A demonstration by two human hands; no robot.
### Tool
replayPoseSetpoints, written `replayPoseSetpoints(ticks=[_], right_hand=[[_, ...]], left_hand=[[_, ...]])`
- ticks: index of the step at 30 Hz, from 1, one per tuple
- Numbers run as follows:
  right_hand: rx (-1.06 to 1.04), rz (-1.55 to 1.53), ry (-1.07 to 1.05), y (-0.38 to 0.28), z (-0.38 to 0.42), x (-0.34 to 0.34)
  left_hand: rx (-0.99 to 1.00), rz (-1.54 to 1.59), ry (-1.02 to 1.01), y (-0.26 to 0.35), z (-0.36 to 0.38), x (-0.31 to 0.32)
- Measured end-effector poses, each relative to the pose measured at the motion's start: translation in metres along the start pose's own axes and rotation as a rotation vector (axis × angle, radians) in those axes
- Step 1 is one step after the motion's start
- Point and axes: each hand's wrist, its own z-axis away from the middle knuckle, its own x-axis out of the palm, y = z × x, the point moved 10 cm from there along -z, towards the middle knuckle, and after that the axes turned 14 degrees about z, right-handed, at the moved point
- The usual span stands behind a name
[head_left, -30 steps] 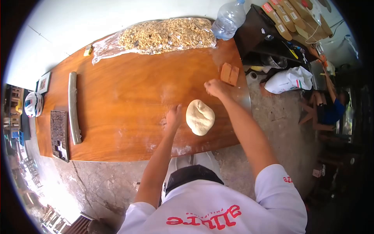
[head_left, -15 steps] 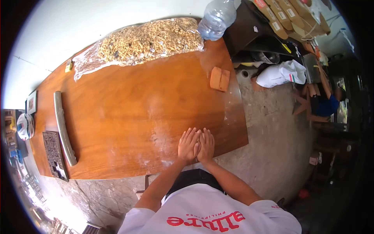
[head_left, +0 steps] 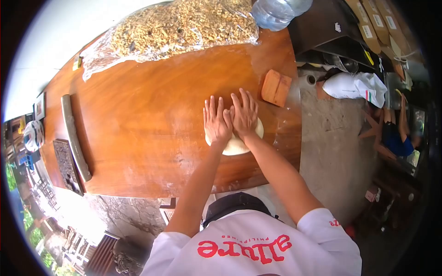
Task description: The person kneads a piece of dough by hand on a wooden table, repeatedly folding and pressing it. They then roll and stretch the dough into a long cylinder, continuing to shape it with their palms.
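A pale, rounded lump of dough (head_left: pixel 236 146) lies on the brown wooden table (head_left: pixel 152 124), showing below and beside my hands. My left hand (head_left: pixel 218 123) rests flat on its left part, fingers stretched toward the far side. Beside it, my right hand (head_left: pixel 244 112) presses on the dough's right part with its fingers spread. The thumbs meet near the middle. Both arms reach out straight, and the top of the dough is hidden under the palms.
A clear bag of light brown pieces (head_left: pixel 184 32) lies along the back, beside a plastic water bottle (head_left: pixel 276 11). A wooden block (head_left: pixel 276 88) sits right of my hands. At the left are a long grey roller (head_left: pixel 75 138) and a dark panel (head_left: pixel 67 165). Another person (head_left: pixel 399 142) is far right.
Both hands have moved forward from near the table's front edge toward its middle. Dough, not visible before, now shows under them. The camera view has shifted a little.
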Motion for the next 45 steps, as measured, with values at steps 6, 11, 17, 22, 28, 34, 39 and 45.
replayPoseSetpoints(ticks=[6, 11, 17, 22, 28, 34, 39, 45], right_hand=[[0.028, -1.013, -0.012, 0.045, -0.02, 0.027], [0.291, -0.811, 0.009, 0.097, 0.034, 0.015], [-0.13, -0.489, -0.057, -0.021, 0.121, -0.045], [-0.378, -0.022, 0.254, -0.067, 0.216, -0.102], [0.114, -0.223, -0.196, -0.036, 0.078, -0.088], [0.018, -0.131, 0.159, -0.037, 0.102, -0.046], [-0.096, -0.088, 0.117, -0.032, 0.188, -0.067], [-0.039, -0.082, 0.008, -0.005, 0.205, -0.052]], left_hand=[[-0.097, 0.174, -0.157, 0.012, 0.036, -0.014], [-0.619, 0.046, -0.183, -0.033, 0.124, -0.018], [-0.489, 0.361, -0.023, -0.044, 0.193, -0.049], [-0.057, 0.383, 0.199, -0.038, 0.142, -0.095], [-0.258, 0.54, -0.195, -0.04, 0.075, -0.051], [-0.421, 0.638, -0.16, -0.061, 0.093, -0.042], [-0.042, 0.349, -0.059, 0.015, 0.141, -0.054], [0.286, 0.111, -0.266, 0.046, 0.175, -0.013]])
